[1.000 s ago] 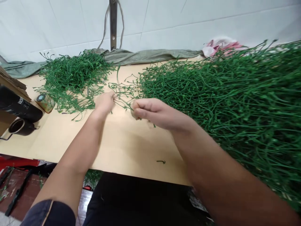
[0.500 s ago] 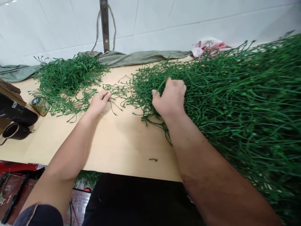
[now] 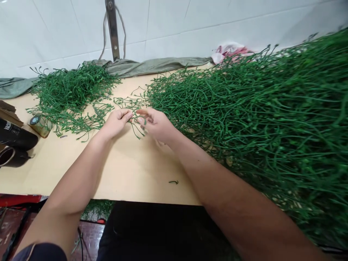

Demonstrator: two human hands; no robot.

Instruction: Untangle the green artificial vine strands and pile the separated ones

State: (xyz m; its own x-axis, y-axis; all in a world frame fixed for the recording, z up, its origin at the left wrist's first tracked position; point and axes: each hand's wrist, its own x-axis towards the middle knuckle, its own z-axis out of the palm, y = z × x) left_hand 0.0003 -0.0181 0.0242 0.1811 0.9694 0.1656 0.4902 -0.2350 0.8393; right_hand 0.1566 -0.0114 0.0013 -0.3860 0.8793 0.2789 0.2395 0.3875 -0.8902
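My left hand [image 3: 119,121] is closed, thumb against fingers, on a few thin green flowering chive stems [image 3: 136,132] whose budded ends poke out on its right. Just beside it, my right hand [image 3: 153,122] is curled with thumb and fingers facing the left fingertips. A bit of green stem shows at its thumb; how firmly it is pinched is hard to see. Loose chive stems lie behind both hands. To the right spreads a large heap of chive stems [image 3: 244,98], and a smaller pile of chive stems [image 3: 73,88] sits at the left back.
The hands are over a pale tabletop [image 3: 122,170]. A small jar [image 3: 40,125], a black cylinder [image 3: 17,134] and a dark mug [image 3: 13,156] stand at the left. Grey-green cloth [image 3: 154,66] and a pink-white cloth [image 3: 231,52] lie along the tiled wall. A short stem piece [image 3: 173,182] lies near the front edge.
My right hand has left the large heap and moved left and toward me, to beside my left hand. My left hand stays closed on its stems. The view has shifted slightly.
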